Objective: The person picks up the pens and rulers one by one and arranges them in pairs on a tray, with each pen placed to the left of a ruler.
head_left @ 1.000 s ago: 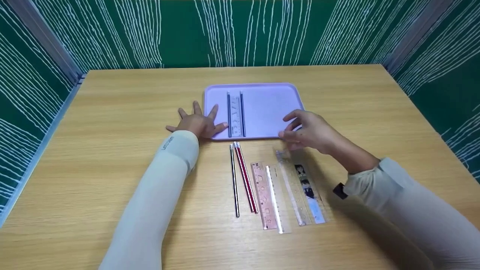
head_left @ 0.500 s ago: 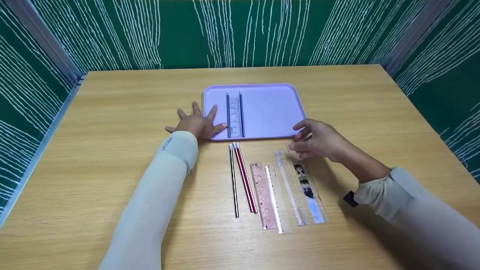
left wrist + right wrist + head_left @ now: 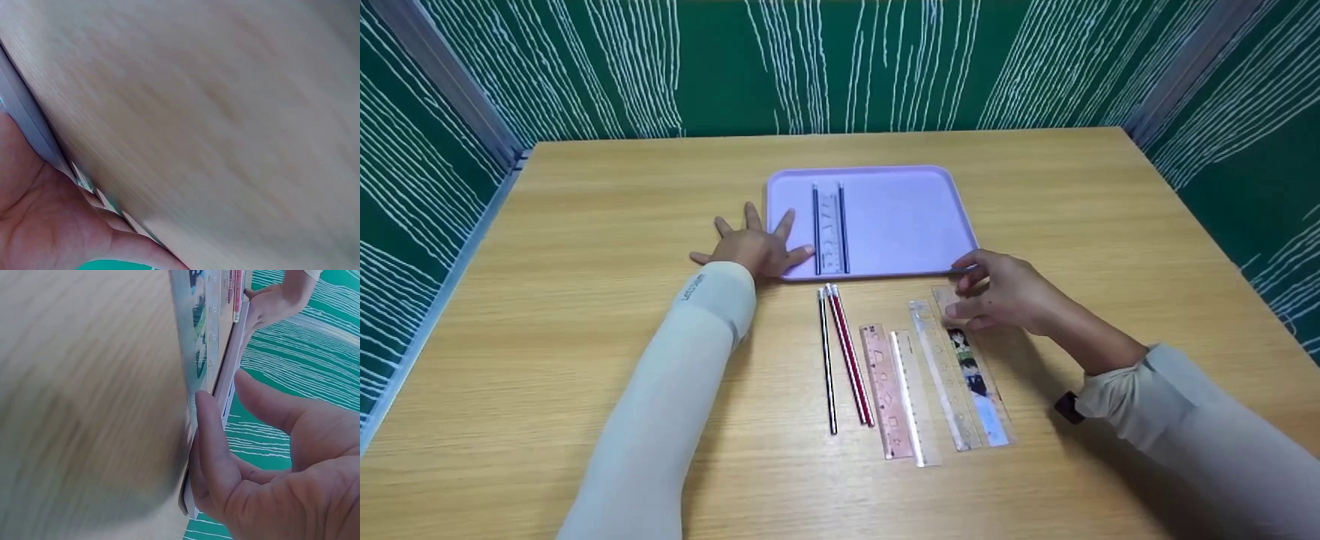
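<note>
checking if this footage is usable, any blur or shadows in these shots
Head view: soft shadow on the table beside the right sleeve, printed ruler fairly clear but its transparent edges faint; left wrist view: table badly blurred; right wrist view: table blurred too, right hand clearer.

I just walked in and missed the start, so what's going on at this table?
A person's left hand spreads over the left edge of a purple tray; their right hand is at the far end of a picture ruler, by the tray's right corner. On the tray, a clear ruler lies between two dark pencils. On the table before it lie a striped pencil, red pencils, a pink ruler and two more clear rulers.
</note>
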{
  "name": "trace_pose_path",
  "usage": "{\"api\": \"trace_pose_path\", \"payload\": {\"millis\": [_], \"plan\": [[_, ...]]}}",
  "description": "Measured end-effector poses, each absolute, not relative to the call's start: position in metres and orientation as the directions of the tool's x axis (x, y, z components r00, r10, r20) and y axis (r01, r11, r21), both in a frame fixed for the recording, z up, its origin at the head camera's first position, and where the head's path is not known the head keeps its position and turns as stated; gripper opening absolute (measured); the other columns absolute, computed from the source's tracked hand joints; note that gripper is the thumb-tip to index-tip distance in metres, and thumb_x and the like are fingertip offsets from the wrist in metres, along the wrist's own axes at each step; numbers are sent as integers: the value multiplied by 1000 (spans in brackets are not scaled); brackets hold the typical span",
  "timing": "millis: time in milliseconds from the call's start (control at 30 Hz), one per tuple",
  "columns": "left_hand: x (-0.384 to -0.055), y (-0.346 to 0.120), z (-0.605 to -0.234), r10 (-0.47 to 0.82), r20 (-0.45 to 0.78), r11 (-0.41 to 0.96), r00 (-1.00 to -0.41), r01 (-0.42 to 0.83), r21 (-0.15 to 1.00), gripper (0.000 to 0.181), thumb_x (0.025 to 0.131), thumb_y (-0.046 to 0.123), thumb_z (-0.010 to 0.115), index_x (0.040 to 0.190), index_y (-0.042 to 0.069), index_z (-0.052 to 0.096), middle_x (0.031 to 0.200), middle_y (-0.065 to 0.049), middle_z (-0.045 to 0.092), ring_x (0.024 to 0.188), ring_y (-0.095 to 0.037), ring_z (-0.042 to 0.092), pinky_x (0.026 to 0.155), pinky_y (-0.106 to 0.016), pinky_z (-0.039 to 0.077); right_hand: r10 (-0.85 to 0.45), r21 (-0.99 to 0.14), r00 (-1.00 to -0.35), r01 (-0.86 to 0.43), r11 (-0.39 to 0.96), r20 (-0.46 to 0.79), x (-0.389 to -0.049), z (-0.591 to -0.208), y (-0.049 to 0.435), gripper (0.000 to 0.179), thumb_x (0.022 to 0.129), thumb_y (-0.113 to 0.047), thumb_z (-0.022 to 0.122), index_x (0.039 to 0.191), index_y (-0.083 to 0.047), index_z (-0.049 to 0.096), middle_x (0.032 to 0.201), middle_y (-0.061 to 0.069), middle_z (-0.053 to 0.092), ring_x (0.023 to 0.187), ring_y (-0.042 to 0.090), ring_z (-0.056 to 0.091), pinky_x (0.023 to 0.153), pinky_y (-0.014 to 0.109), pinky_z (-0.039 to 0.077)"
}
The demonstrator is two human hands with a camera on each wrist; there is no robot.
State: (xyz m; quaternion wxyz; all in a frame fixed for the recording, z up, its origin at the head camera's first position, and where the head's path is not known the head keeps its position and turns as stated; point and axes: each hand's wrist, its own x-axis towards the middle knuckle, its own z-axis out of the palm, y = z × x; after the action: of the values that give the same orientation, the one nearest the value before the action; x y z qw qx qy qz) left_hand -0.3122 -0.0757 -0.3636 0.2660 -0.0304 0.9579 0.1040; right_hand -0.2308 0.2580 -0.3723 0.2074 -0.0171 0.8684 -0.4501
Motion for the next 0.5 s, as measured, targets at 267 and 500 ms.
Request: {"api": "trace_pose_path", "payload": {"millis": [267,500], "plan": [[-310,-76,-363,5,-503,970,-864,-117,212,80,96,75,39,160,50,-2,171,-9,-20,151,-55,-20,105,-90,3,-214,-746,-909,140,651,-357,-229,-375,259,72,79,-9,88,140,-2,51,124,19,54,104,28,62,79,35,64],[-308,-77,-363,8,-496,968,-868,-117,220,80,96,75,40,160,50,-2,171,-10,-20,151,-56,-19,105,-90,3,-220,-739,-898,153,656,-381,-226,-376,261,79,77,-9,89,145,-6,48,128,18,54,107,28,63,80,36,64]]}}
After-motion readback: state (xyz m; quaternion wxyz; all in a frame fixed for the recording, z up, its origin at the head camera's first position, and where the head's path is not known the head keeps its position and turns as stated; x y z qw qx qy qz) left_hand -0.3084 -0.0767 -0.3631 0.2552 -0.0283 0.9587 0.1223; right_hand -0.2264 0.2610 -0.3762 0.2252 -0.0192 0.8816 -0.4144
